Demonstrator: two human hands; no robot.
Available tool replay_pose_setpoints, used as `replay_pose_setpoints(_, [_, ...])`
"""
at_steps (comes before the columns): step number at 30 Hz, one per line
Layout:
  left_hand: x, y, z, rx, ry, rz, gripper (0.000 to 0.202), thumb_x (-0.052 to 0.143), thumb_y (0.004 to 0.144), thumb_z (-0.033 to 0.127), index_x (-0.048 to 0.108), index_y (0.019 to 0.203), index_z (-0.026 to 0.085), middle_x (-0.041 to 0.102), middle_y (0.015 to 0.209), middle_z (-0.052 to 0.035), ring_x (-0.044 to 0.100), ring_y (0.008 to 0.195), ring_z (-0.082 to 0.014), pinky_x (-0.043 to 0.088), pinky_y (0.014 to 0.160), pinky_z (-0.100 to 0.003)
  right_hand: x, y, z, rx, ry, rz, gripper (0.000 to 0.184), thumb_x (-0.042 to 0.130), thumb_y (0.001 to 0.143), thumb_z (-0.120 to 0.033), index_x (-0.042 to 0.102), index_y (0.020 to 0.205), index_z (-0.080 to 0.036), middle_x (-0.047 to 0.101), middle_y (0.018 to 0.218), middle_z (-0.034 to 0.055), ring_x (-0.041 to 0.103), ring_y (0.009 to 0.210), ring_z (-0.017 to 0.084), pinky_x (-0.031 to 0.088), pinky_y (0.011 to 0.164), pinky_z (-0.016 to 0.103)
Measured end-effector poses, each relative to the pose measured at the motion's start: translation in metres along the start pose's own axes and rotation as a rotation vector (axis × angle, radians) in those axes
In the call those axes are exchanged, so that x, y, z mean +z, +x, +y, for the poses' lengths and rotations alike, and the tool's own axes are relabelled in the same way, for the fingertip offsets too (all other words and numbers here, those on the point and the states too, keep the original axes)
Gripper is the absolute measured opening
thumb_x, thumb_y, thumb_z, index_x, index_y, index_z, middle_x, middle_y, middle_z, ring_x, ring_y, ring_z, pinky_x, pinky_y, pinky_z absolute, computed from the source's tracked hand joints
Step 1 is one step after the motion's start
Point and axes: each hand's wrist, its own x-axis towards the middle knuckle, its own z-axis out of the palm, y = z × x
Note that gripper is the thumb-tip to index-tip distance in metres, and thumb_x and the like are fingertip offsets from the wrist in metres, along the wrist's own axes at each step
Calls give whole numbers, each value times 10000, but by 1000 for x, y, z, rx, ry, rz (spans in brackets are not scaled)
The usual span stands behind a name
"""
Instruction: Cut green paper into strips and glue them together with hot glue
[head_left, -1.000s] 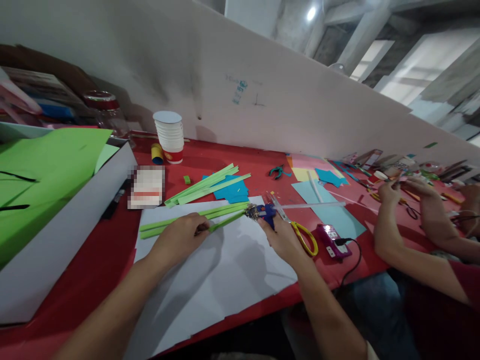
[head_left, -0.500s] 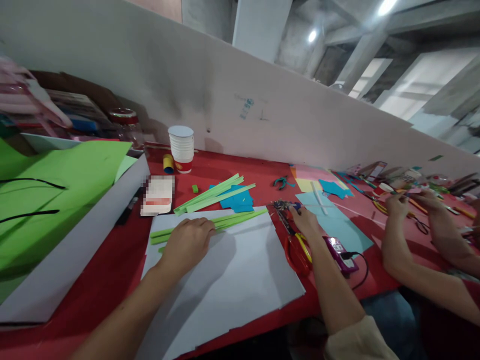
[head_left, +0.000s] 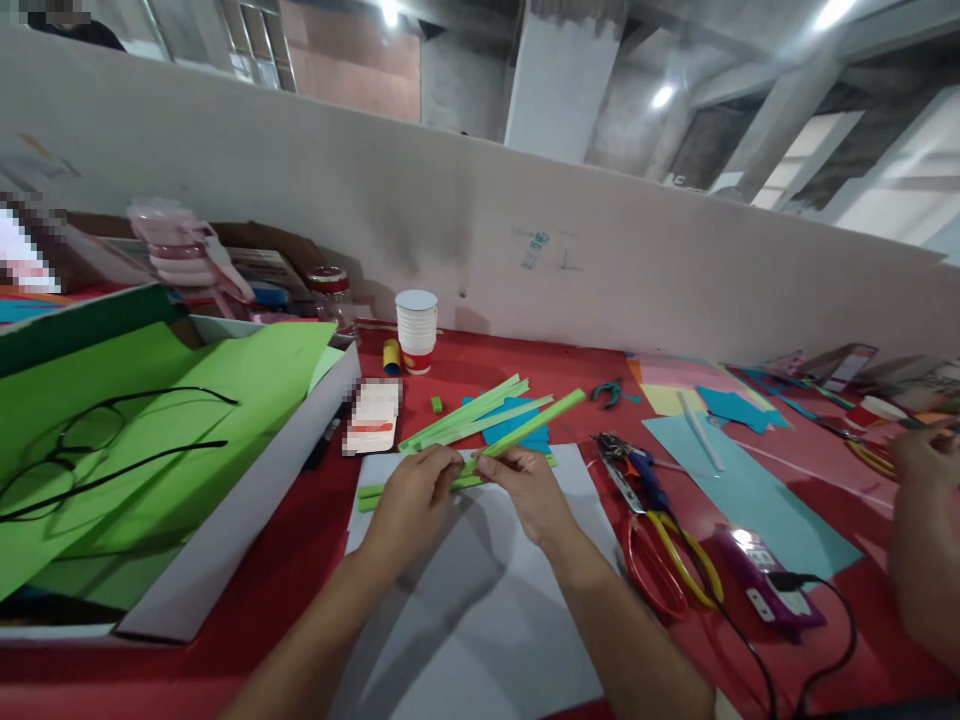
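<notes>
Both my hands are over the white paper sheets (head_left: 465, 620) in front of me. My right hand (head_left: 529, 490) pinches a green paper strip (head_left: 544, 420) between thumb and fingers, and the strip slants up to the right. At its lower end my left hand (head_left: 420, 495) has its fingers curled round it; the fingertips are partly hidden. Beneath the hands, more green strips (head_left: 371, 498) lie across the sheets. Another bundle of green strips (head_left: 472, 410) rests behind, on top of blue paper pieces (head_left: 529, 430).
Right of the sheets lie scissors (head_left: 660, 570) with red and yellow handles, a blue-handled tool (head_left: 649, 480) and a purple box (head_left: 772, 590) with a black plug. Paper cups (head_left: 417, 325) stand behind; a white box (head_left: 277, 460) holds green paper and glasses. A co-worker's arm (head_left: 926, 530) is far right.
My right hand has left the tools on the right and come beside my left hand. A green strip is now lifted off the sheets. The view has turned left.
</notes>
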Motion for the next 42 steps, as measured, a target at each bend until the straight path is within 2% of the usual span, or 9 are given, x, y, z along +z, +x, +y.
replay_pose_setpoints(7, [0, 0, 5, -72, -91, -82, 187, 442, 877, 238, 598, 778, 212, 667, 738, 2, 589, 696, -152, 416, 672, -253, -1, -6, 8, -22, -7, 116, 185, 775, 597, -327, 679, 602, -170, 596, 568, -30, 492, 567, 108, 401, 595, 247])
replay_pose_setpoints(15, [-4, 2, -1, -74, -124, -137, 176, 448, 851, 240, 586, 749, 205, 660, 727, 5, 583, 681, -152, 405, 647, -246, -17, -2, -1, -60, 57, 260, 189, 812, 548, -317, 695, 586, -173, 595, 547, -26, 474, 565, 105, 389, 592, 252])
replay_pose_setpoints(18, [-6, 3, -4, -81, -154, -167, 176, 440, 850, 245, 582, 754, 205, 658, 734, 3, 588, 697, -156, 411, 646, -244, -25, -2, -2, -77, 71, 268, 178, 807, 569, -320, 702, 605, -181, 600, 562, -24, 482, 575, 105, 385, 599, 253])
replay_pose_setpoints(22, [-7, 3, -5, -104, -167, -184, 158, 446, 840, 242, 581, 768, 205, 651, 736, 4, 577, 692, -152, 412, 632, -235, -27, -2, -5, -59, 99, 177, 210, 810, 567, -317, 737, 727, -202, 630, 625, -25, 507, 603, 108, 403, 624, 256])
replay_pose_setpoints(25, [-8, 4, -5, -78, -163, -191, 155, 446, 838, 231, 577, 761, 203, 641, 726, 4, 569, 684, -148, 413, 638, -235, -25, -3, -6, -59, 65, 133, 190, 797, 589, -333, 732, 691, -187, 633, 594, -14, 518, 579, 114, 404, 590, 257])
replay_pose_setpoints(29, [-8, 5, -4, -54, -156, -184, 167, 443, 849, 236, 580, 758, 203, 639, 717, 4, 570, 674, -147, 413, 634, -235, -24, -4, -5, -81, 42, 172, 175, 795, 596, -332, 719, 642, -182, 621, 531, -15, 518, 522, 113, 389, 535, 251])
replay_pose_setpoints(34, [-4, 3, 4, -26, -186, -132, 143, 512, 832, 276, 633, 852, 202, 689, 814, -16, 608, 750, -162, 432, 686, -248, -15, -7, 3, -83, 41, 192, 161, 783, 613, -329, 724, 646, -183, 626, 524, -14, 530, 520, 119, 400, 541, 256])
replay_pose_setpoints(37, [-5, 3, 6, -44, -148, -107, 155, 510, 821, 253, 630, 740, 201, 666, 700, 5, 589, 663, -146, 417, 653, -247, -11, -9, 5, -74, -4, 170, 172, 781, 613, -335, 713, 609, -177, 624, 513, -10, 527, 518, 120, 398, 540, 256])
replay_pose_setpoints(42, [-11, 5, 1, -64, -121, -113, 174, 503, 819, 253, 621, 703, 200, 646, 656, 16, 561, 619, -136, 400, 604, -236, -25, -5, -5, -35, 8, 308, 227, 805, 560, -368, 704, 578, -166, 617, 491, 1, 499, 489, 112, 385, 521, 258])
